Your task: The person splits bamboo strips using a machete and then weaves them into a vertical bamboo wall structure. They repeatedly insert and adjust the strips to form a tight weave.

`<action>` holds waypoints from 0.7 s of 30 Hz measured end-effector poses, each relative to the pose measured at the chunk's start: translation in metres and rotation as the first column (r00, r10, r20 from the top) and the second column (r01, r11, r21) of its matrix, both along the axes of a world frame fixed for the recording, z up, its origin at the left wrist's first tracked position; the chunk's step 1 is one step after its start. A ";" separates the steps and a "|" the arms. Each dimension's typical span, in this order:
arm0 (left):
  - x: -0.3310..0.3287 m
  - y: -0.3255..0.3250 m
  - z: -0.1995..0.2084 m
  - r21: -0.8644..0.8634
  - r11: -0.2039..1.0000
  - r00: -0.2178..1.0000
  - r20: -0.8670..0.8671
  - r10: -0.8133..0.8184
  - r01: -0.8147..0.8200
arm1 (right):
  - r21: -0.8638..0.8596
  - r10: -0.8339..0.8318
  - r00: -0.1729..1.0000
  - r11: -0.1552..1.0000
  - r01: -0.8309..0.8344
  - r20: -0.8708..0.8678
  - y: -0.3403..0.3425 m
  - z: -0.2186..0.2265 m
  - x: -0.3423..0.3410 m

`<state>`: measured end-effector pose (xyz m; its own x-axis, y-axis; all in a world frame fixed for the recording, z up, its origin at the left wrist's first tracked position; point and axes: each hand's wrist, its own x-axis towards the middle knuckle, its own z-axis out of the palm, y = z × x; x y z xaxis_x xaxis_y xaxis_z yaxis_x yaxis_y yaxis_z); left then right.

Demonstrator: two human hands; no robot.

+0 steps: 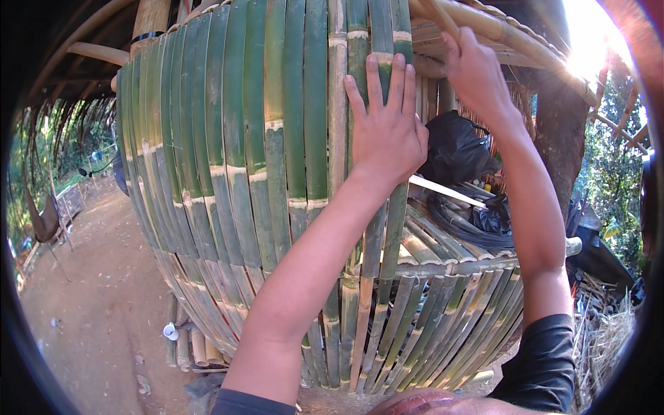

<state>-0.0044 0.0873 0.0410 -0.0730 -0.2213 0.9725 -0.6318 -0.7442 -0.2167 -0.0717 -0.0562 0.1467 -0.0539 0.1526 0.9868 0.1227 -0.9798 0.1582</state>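
Green split-bamboo slats [235, 90] stand upright side by side in front of me, forming a wall with pale node rings. My left hand [391, 131] lies flat on the slats near the wall's right edge, its fingers spread and pointing up. At the upper right, my raised right hand [477, 72] is closed around a pale wooden stick [440, 17]. The stick's far end runs out of the top of the picture, so what it belongs to cannot be told.
Right of the wall, a bamboo-slat platform [449, 257] holds a black plastic bag [453, 149] and a coil of dark cord [470, 228]. A dark post [559, 138] stands behind. A bamboo beam [505, 31] crosses above. A white cup [170, 331] is low on the left, beside bare earth.
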 end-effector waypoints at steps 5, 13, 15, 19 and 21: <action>0.001 0.002 0.000 -0.007 0.999 0.999 0.013 0.033 -0.033 | -0.250 0.128 0.963 0.966 -0.067 0.236 0.029 0.006 -0.035; -0.001 0.000 0.000 -0.021 0.999 1.000 0.017 -0.025 0.026 | -0.008 -0.128 0.988 0.992 0.128 -0.092 -0.004 0.000 0.002; -0.002 0.002 0.003 -0.023 1.000 1.000 0.023 -0.009 0.010 | 0.013 -0.045 0.998 0.999 0.046 -0.032 -0.002 0.000 -0.007; 0.001 0.002 -0.001 -0.019 1.000 0.999 0.033 -0.008 0.009 | -0.292 0.212 0.949 0.946 -0.139 0.235 0.025 0.005 -0.027; 0.005 0.002 -0.002 -0.030 0.999 0.999 0.047 -0.013 0.014 | -0.180 0.159 0.945 0.977 -0.111 0.286 0.023 0.002 -0.013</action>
